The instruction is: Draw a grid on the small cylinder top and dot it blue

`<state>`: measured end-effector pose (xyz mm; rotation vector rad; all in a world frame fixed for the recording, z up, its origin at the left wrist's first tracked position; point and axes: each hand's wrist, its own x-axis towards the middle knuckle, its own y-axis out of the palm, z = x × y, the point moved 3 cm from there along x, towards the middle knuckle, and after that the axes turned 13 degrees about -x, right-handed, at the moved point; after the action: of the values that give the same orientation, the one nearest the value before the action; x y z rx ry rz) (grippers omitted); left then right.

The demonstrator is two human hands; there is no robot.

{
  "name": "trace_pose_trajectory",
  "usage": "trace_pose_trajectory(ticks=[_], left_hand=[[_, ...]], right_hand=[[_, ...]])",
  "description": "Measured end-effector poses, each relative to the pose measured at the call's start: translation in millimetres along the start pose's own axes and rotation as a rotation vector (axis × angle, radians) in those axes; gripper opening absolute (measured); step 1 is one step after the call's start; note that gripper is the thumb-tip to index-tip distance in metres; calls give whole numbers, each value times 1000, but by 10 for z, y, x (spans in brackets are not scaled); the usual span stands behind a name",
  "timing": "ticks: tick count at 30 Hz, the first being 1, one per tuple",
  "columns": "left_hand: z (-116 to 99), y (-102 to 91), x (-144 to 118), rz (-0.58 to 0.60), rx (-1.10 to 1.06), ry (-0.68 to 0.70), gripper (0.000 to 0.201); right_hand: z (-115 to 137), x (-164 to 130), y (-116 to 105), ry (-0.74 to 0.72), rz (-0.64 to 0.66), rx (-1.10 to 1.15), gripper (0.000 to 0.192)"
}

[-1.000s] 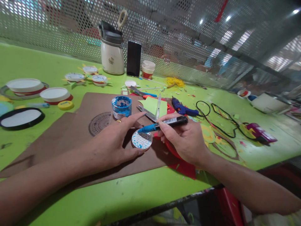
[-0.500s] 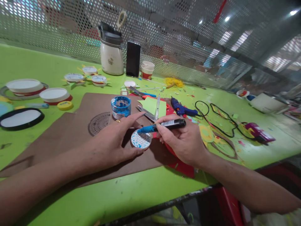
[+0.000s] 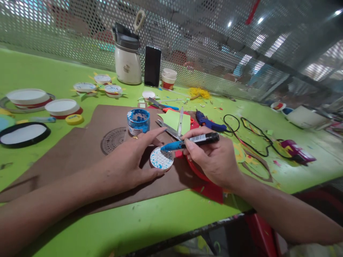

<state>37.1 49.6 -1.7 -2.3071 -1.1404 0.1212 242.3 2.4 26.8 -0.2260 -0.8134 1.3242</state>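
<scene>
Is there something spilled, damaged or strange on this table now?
Blue paint is smeared over the rim of the open paint jar, and paper scraps litter the green table behind the glue gun. Nothing looks broken.

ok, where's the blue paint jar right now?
In the head view the blue paint jar stands open on the brown board, left of centre, just beyond the left hand and beside the scissors.
</scene>
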Motion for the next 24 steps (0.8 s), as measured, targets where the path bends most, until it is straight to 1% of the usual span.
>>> trace_pose_trajectory(ticks=[3, 10, 19, 24], left_hand=[[3, 3, -8, 10, -13, -7, 86], [21, -10, -10, -18, 19, 12, 88], [19, -9, -7, -1, 29, 22, 87], [8, -10, 11, -1, 44, 8, 89]], right_hand=[[-11, -6, 24, 1, 13, 19, 7], [-57, -32, 60, -23, 57, -6, 9], [-43, -30, 15, -166, 65, -86, 5], [-73, -37, 17, -116, 74, -63, 8]])
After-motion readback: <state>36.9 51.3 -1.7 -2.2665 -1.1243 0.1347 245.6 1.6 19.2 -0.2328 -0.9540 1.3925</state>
